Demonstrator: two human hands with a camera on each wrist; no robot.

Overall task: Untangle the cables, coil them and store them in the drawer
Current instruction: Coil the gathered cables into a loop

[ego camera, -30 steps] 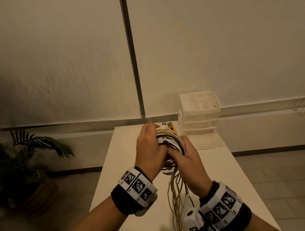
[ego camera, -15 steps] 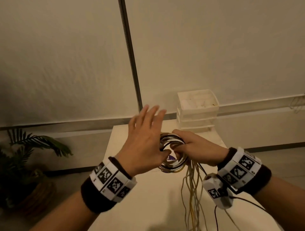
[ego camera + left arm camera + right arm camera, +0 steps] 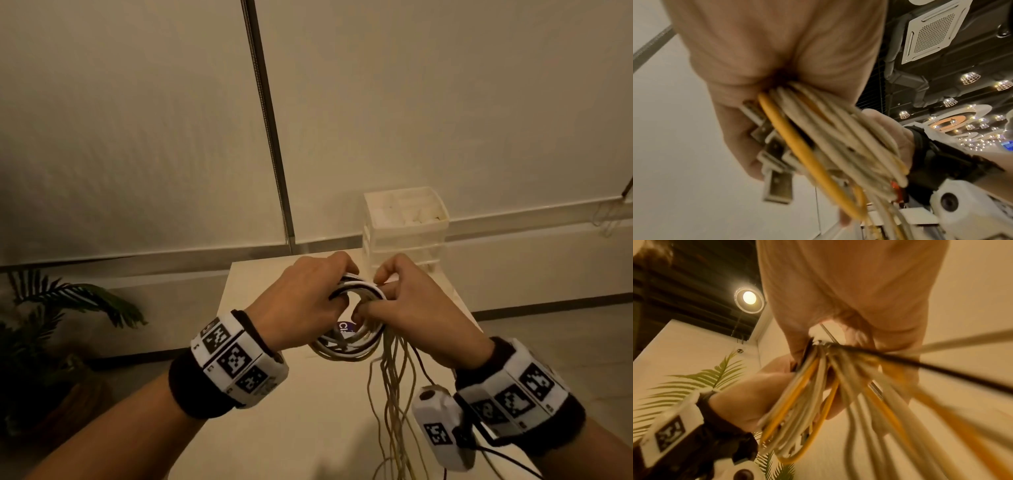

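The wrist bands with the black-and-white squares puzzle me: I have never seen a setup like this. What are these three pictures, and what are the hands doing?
No machine here: a person works with bare hands, wearing patterned bands and a small camera on each wrist, plus one on the head. The head picture looks down at a pale table. The other two pictures look along each hand from the wrist, so they are close and blurry.

The left hand and the right hand together grip a coil of cables, white, yellow and dark, held above the table. Loose cable ends hang down from it. The left wrist picture shows plugs beside the coil. At the table's far end stands a small plastic drawer unit.
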